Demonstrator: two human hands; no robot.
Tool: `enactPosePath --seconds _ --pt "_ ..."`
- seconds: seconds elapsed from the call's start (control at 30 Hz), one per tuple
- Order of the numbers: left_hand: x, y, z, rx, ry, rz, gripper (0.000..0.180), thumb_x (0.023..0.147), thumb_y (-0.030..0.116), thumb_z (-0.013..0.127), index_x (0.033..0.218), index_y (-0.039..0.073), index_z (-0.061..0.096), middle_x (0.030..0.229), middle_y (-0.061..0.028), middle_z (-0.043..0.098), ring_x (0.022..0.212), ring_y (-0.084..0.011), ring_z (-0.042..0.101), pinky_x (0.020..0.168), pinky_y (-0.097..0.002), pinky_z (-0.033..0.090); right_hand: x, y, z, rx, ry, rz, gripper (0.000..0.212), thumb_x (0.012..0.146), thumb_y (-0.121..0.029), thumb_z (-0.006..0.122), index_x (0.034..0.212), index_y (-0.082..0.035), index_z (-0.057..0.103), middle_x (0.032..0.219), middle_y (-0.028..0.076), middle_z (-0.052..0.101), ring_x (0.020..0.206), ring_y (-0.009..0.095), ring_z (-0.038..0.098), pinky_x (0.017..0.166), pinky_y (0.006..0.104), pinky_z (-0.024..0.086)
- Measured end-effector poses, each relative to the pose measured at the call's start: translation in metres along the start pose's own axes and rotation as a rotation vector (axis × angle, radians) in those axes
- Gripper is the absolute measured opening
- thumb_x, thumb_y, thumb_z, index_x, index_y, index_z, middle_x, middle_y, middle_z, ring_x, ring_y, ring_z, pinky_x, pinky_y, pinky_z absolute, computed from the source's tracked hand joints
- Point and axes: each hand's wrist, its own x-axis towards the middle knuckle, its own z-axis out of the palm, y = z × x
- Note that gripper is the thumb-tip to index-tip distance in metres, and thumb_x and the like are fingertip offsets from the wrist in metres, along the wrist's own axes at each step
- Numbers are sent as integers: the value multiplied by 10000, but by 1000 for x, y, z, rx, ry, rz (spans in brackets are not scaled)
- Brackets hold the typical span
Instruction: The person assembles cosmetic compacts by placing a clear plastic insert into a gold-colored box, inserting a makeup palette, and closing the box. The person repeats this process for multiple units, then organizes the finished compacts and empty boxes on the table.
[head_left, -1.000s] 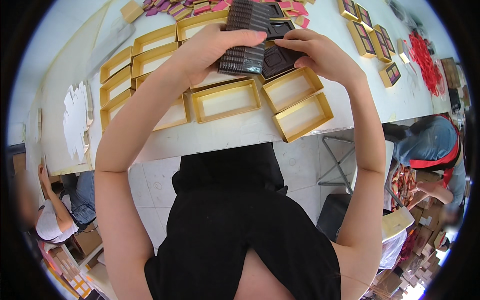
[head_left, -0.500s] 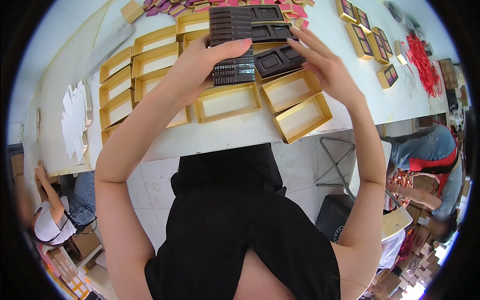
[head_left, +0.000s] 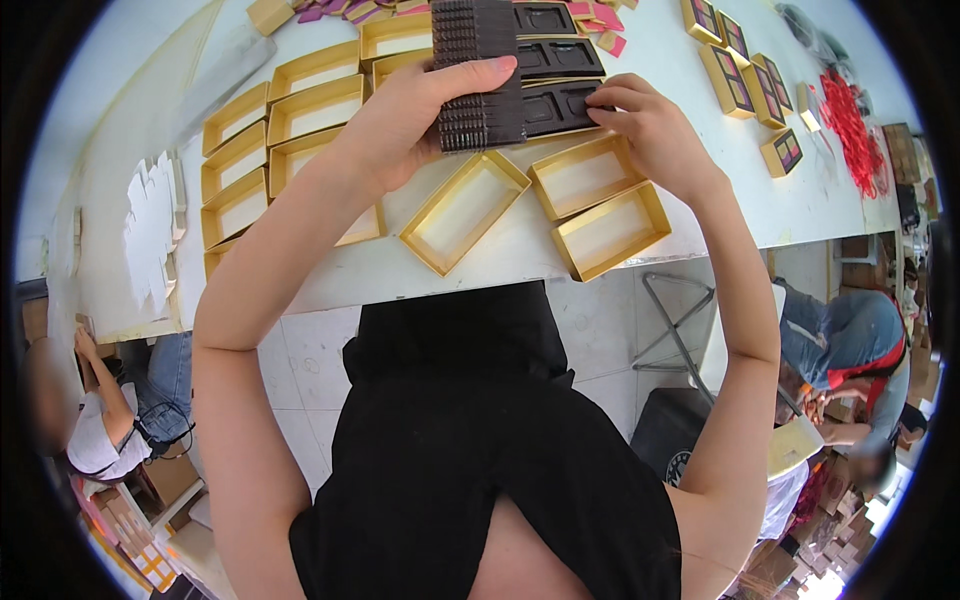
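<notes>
My left hand [head_left: 415,115] is closed round a tall stack of dark plastic tray inserts [head_left: 478,90], its thumb across the front. To the right of that stack, a black two-well insert [head_left: 555,107] sits in a gold box, and the fingers of my right hand [head_left: 645,130] are bent against its right end. Further back, another black insert [head_left: 560,58] fills the box behind it. Just below my hands are open gold boxes without inserts: a tilted one [head_left: 465,215] and two on the right, one [head_left: 585,178] behind the other [head_left: 612,232].
More gold boxes [head_left: 235,165] stand in rows at the left. Filled palettes in gold boxes [head_left: 727,80] lie at the right, near red shredded filler [head_left: 850,130]. White card pieces [head_left: 150,235] are stacked at the far left. Other people sit or bend on both sides.
My right hand has moved down onto the end of the nearest insert, which now lies straighter in its box. The box below the left-hand stack has turned askew.
</notes>
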Motion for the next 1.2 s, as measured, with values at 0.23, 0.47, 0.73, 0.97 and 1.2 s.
enactPosePath --seconds 0.23,0.47,0.73,0.97,1.2 --pt "8 -7 8 -210 -92 168 545 813 261 781 1193 -46 538 1106 -125 628 984 -163 642 873 -309 540 29 -61 -30 1022 395 291 566 834 -172 749 1314 5 506 1129 123 632 1015 226 616 881 335 521" --pt "-8 0 22 -135 -52 232 483 779 173 772 1137 -78 568 1011 -118 658 905 -177 654 822 -321 549 4 -59 -52 1140 364 518 524 738 -56 766 1217 57 586 1047 101 646 991 169 612 887 328 513" --pt "-89 -42 50 1272 -442 760 359 732 157 700 982 -44 537 1260 -356 483 1187 -479 511 1008 -486 439 -36 -36 -39 224 -46 -30 484 639 98 702 1077 -110 721 1193 83 580 1132 270 531 933 346 512" --pt "-86 -90 65 1446 -259 732 487 643 198 763 991 -48 527 1341 -431 359 1289 -534 386 1070 -520 363 -37 -41 -22 361 -96 -67 424 673 52 704 1069 -98 722 1289 89 572 1227 299 510 975 364 496" --pt "-86 -93 69 1523 -188 675 515 642 218 772 1007 -60 538 1358 -431 338 1304 -535 361 1087 -535 332 -45 -51 -20 387 49 53 460 736 94 638 1166 -67 664 1369 101 527 1329 305 430 1051 392 433"
